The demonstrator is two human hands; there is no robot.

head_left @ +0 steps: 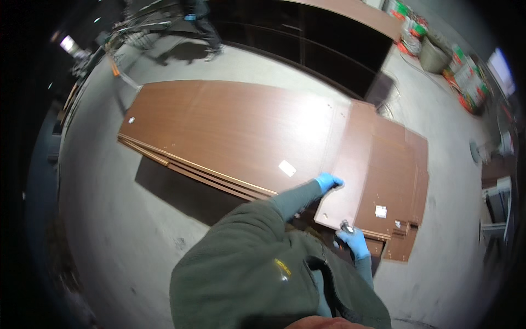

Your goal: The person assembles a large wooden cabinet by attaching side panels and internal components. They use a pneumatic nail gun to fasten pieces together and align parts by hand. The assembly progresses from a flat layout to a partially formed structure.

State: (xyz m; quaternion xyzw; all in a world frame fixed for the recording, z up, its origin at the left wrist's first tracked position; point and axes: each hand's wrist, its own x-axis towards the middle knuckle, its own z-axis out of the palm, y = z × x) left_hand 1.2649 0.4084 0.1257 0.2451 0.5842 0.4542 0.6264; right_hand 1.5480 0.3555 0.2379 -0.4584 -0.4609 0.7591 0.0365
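My left hand (pixel 327 182), in a blue glove, is over the near part of a narrow brown panel (pixel 350 159). Its fingers are drawn together with a small dark patch beneath them; what they hold, if anything, I cannot make out. My right hand (pixel 355 241), also blue-gloved, grips a hand tool with a dark, metallic front end (pixel 346 226) at that panel's near edge. Some orange shows below it; the rest of the tool is hidden. The narrow panel lies across a large brown panel (pixel 230 126) on the left and another brown panel (pixel 389 170) on the right.
More boards are stacked under the large panel. White labels (pixel 287 168) are stuck on the panels. Behind stands a long dark cabinet-like piece (pixel 296 44). A person (pixel 205 27) is at the far left. Several green-and-red containers (pixel 466 82) and a grey bucket (pixel 434 55) stand far right.
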